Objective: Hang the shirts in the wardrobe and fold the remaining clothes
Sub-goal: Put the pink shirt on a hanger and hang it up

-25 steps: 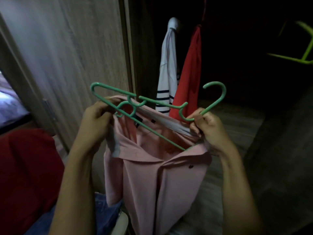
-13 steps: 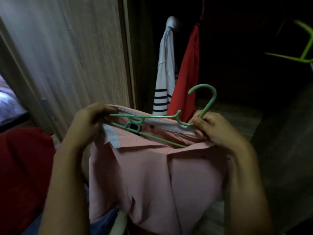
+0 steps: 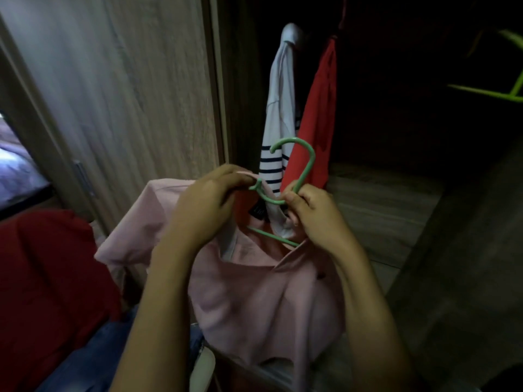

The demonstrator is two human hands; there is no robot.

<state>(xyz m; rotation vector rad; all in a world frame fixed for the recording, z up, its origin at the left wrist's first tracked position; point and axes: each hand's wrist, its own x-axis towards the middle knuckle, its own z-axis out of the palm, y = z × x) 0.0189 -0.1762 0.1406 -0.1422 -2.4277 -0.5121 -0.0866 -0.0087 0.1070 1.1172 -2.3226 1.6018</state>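
We see our left hand curled, pinching the pink shirt at its collar; our right hand grips the green hanger below its hook; the shirt hangs before the wardrobe, near its left edge; since half a second ago the hands have drawn together and the hanger's arms have slipped inside the shirt.

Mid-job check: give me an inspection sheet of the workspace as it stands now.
Surface: wooden wardrobe shelf below the hanging clothes.
Job's things: pink shirt with green hanger partly inside its collar, not yet hung; striped shirt and red shirt hang inside.
Clutter: dark red garment and jeans at lower left.
Grippers: left hand grips the pink shirt's collar; right hand pinches the hanger's neck.
Cables: nothing seen.
Surroundings: wardrobe door at left; lime hanger upper right; interior dark.
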